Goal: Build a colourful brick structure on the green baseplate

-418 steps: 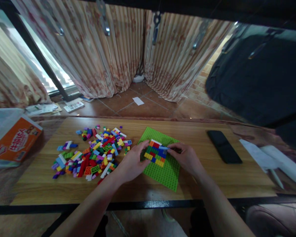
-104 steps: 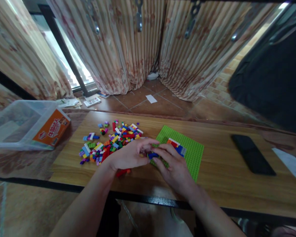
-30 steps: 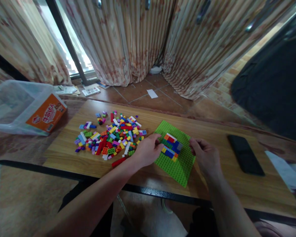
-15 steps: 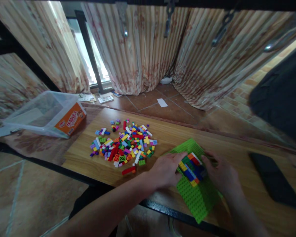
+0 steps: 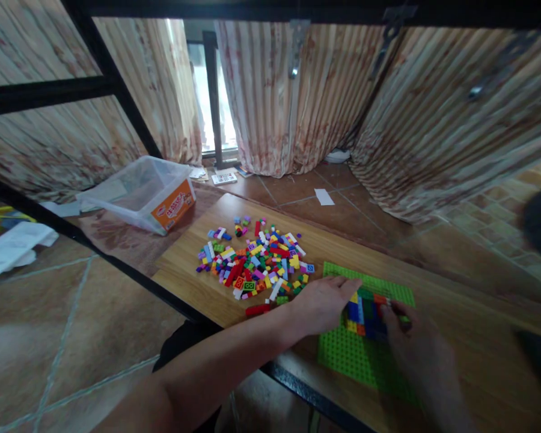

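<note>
A green studded baseplate (image 5: 351, 355) lies on the wooden table (image 5: 193, 288) near its front edge. A small block of joined bricks (image 5: 363, 310) in blue, green, yellow, red and orange sits on it. My left hand (image 5: 320, 304) rests flat at the plate's left edge, fingers stretched out and touching the block. My right hand (image 5: 421, 355) lies over the plate's right part, fingertips against the block's right side; it is blurred, and I cannot tell if it holds anything. A heap of loose coloured bricks (image 5: 256, 264) lies to the left of the plate.
A clear plastic tub with an orange label (image 5: 146, 192) stands on a patterned cloth left of the table. A lone red brick (image 5: 258, 310) lies near the front edge. Curtains, a tiled floor with papers (image 5: 225, 177) and a black metal frame surround the table.
The view has swung left. The baseplate has turned so that it sits squarer to the table edge. Both hands stay on the brick block, the right one now pressing its right side.
</note>
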Motion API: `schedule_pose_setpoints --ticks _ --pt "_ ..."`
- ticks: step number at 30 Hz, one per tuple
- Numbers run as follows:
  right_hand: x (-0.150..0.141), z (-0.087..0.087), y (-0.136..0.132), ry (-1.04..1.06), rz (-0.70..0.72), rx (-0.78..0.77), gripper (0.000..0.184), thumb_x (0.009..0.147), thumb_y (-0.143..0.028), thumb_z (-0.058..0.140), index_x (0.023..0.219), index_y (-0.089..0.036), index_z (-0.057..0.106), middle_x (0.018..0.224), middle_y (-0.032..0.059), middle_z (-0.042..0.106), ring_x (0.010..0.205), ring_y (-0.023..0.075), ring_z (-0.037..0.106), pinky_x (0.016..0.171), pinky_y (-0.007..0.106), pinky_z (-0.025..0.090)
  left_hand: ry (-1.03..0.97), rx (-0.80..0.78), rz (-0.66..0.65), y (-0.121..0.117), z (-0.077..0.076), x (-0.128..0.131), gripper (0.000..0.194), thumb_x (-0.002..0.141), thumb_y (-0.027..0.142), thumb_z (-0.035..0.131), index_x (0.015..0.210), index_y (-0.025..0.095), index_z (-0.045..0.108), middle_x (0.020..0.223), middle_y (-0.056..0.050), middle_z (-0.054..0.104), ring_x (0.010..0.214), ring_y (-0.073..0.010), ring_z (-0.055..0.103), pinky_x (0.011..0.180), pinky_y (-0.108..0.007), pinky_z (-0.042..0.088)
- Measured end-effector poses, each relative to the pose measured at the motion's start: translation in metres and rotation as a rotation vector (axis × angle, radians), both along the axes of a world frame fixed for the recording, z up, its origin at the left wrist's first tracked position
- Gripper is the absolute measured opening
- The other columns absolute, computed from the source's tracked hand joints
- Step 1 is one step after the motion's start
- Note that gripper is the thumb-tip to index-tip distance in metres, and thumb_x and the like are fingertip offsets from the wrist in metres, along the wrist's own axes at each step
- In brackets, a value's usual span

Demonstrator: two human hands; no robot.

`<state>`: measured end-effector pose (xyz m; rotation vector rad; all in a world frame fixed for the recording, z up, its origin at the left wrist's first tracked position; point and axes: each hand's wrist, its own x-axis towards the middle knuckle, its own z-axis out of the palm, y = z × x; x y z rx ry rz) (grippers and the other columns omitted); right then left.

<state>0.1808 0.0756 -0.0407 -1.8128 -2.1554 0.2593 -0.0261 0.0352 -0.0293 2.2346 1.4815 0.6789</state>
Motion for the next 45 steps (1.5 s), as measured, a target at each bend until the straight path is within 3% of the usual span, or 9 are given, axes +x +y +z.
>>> schedule_pose_setpoints --ticks 6,11,13,15,19,24,33,37,45 --pt "-0.018 -0.004 -0.002 0.004 0.026 0.052 0.052 0.089 -0.057 0.04 0.103 -0.016 0.069 0.094 0.0172 0.071 0.07 0.0285 0.066 0.06 0.041 0.049 -0.101 0.001 0.113 -0.006 0.011 -0.014 0.05 0.087 0.01 0.045 0.136 0.009 0.043 0.128 -0.019 0.061 0.113 -0.0274 0.062 0.095 -0.043 0.054" --pt "-0.02 0.001 0.006 -0.011 -0.006 -0.042 0.051 0.087 -0.059 0.045 0.104 -0.018 0.07 0.08 0.0132 0.07 0.066 0.0286 0.065 0.057 0.04 0.047 -0.175 0.07 0.203 -0.005 0.022 -0.035 0.044 0.091 0.015 0.042 0.135 0.013 0.047 0.123 -0.014 0.065 0.111 -0.0238 0.063 0.096 -0.04 0.054" --pt "-0.026 0.009 0.004 -0.034 -0.048 0.034 0.051 0.087 -0.057 0.046 0.106 -0.016 0.069 0.082 0.0143 0.07 0.07 0.0306 0.065 0.057 0.041 0.046 -0.21 0.107 0.276 -0.004 0.029 -0.051 0.043 0.09 0.015 0.045 0.133 0.014 0.049 0.123 -0.012 0.066 0.11 -0.0229 0.063 0.096 -0.039 0.053" --pt "-0.042 0.019 -0.006 0.012 -0.045 0.221 0.049 0.089 -0.052 0.045 0.109 -0.014 0.068 0.092 0.0163 0.069 0.076 0.0308 0.064 0.06 0.041 0.046 -0.276 0.161 0.382 -0.003 0.036 -0.071 0.041 0.089 0.014 0.047 0.13 0.016 0.053 0.12 -0.01 0.068 0.107 -0.0209 0.064 0.097 -0.038 0.052" --pt "-0.1 0.03 -0.045 0.35 0.332 0.263 0.032 0.092 -0.043 0.05 0.097 -0.02 0.071 0.098 0.0109 0.069 0.083 0.0234 0.065 0.076 0.038 0.052 -0.55 0.263 0.666 0.001 0.046 -0.116 0.034 0.087 0.012 0.053 0.12 0.015 0.059 0.108 -0.008 0.071 0.085 -0.0152 0.067 0.085 -0.032 0.056" --pt "-0.168 0.018 -0.089 0.404 0.651 0.198 0.021 0.09 -0.031 0.058 0.104 -0.022 0.071 0.107 0.0096 0.068 0.101 0.0241 0.062 0.089 0.04 0.051 -0.905 0.293 0.856 0.007 0.048 -0.148 0.024 0.084 0.011 0.056 0.106 0.015 0.064 0.094 -0.004 0.072 0.064 -0.0092 0.063 0.062 -0.023 0.055" --pt "-0.204 0.007 -0.102 0.221 0.654 0.333 0.028 0.091 -0.03 0.059 0.115 -0.019 0.069 0.107 0.0108 0.066 0.1 0.0253 0.056 0.088 0.042 0.045 -1.285 0.318 0.879 0.001 0.062 -0.157 0.014 0.076 0.011 0.063 0.089 0.014 0.067 0.078 -0.002 0.07 0.066 -0.0088 0.064 0.06 -0.019 0.054" --pt "-0.213 0.004 -0.105 0.12 0.622 0.39 0.024 0.09 -0.031 0.06 0.108 -0.022 0.072 0.101 0.0101 0.067 0.095 0.0255 0.054 0.082 0.04 0.042 -1.34 0.284 0.873 -0.002 0.065 -0.157 0.014 0.074 0.011 0.065 0.088 0.014 0.068 0.075 -0.002 0.07 0.062 -0.0081 0.063 0.058 -0.019 0.052" --pt "-0.223 0.0 -0.102 0.097 0.594 0.321 0.023 0.091 -0.031 0.06 0.109 -0.023 0.072 0.101 0.0093 0.066 0.093 0.0246 0.053 0.08 0.039 0.04 -1.357 0.222 0.846 -0.006 0.068 -0.16 0.016 0.075 0.014 0.066 0.091 0.014 0.069 0.074 -0.001 0.07 0.056 -0.0067 0.06 0.056 -0.018 0.049"
